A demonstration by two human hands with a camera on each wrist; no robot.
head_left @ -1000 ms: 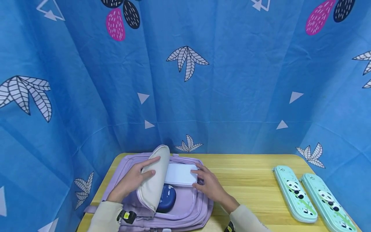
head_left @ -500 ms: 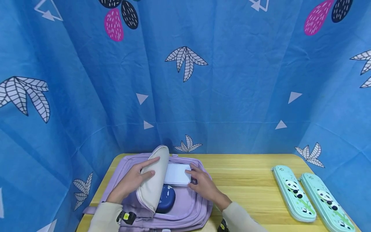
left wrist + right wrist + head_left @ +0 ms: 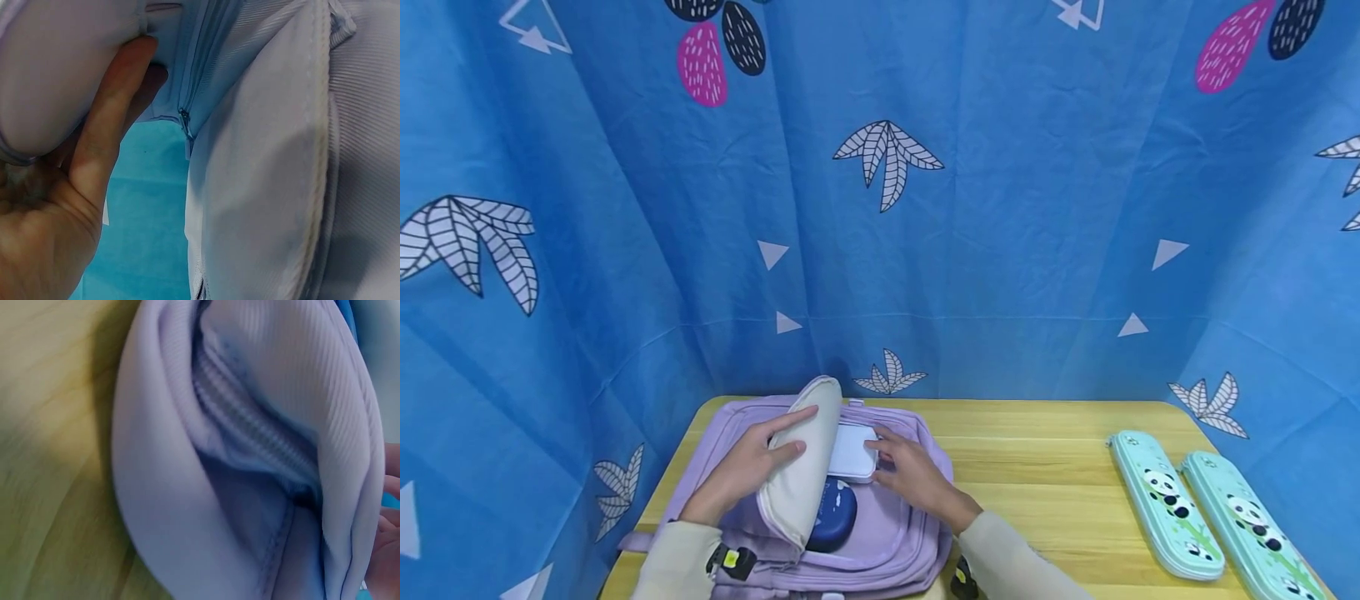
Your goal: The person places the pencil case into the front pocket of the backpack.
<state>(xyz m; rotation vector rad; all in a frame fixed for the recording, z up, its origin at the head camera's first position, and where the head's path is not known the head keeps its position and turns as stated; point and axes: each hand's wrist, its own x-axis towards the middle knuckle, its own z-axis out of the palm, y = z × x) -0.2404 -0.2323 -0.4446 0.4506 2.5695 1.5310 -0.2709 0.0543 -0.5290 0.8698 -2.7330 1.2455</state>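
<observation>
A lilac backpack (image 3: 917, 550) lies on the table with its front pocket unzipped. My left hand (image 3: 741, 467) holds the pocket's cream-lined flap (image 3: 805, 487) raised, thumb on the lining and some fingers behind. In the left wrist view, the left hand (image 3: 69, 194) is against the pale cloth. At the pocket's right, my right hand (image 3: 917, 479) pinches the end of a flat white-blue box (image 3: 852, 454); the flap covers the box's left part. In front of the box sits a rounded dark blue case (image 3: 835, 515). Bag fabric mostly hides the right hand (image 3: 384, 550) in the right wrist view.
Two mint-green panda pencil cases (image 3: 1165, 504) lie side by side at the right of the wooden table (image 3: 1037, 467). A blue patterned curtain (image 3: 1000, 208) hangs behind and along both sides of the table.
My right hand has moved left with the box, sliding it further under the flap. The left hand and the flap stay in place.
</observation>
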